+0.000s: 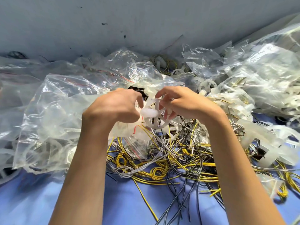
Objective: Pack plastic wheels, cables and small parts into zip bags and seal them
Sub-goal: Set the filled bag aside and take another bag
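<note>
Wheel: a white plastic wheel with thin spokes is up in the air between both hands, above the cables.
Right hand: the right hand grips the wheel. Its fingers are curled over the rim and some poke through the gaps between the spokes.
Left hand: the left hand is just beside the wheel with its fingers curled. They seem to pinch the top of the small bag that hangs under it, but the grip is partly hidden.
How the wheel feels: I think it is light and hard. The rim looks strong, and the thin spokes could bend or snap if squeezed.
Best place to hold: the rim, or a finger hooked through a gap.
How the bag feels: it looks thin, floppy and slippery. Its mouth will likely fall shut unless one hand holds it open near the red strip.
Cables: yellow, black and grey cables lie in a tangle on the blue table. They look soft and bendy, and pulling one will probably drag others along.
Other wheels: more wheels lie behind the right hand.
Around: crinkly bags are heaped on the left and the right.
</note>
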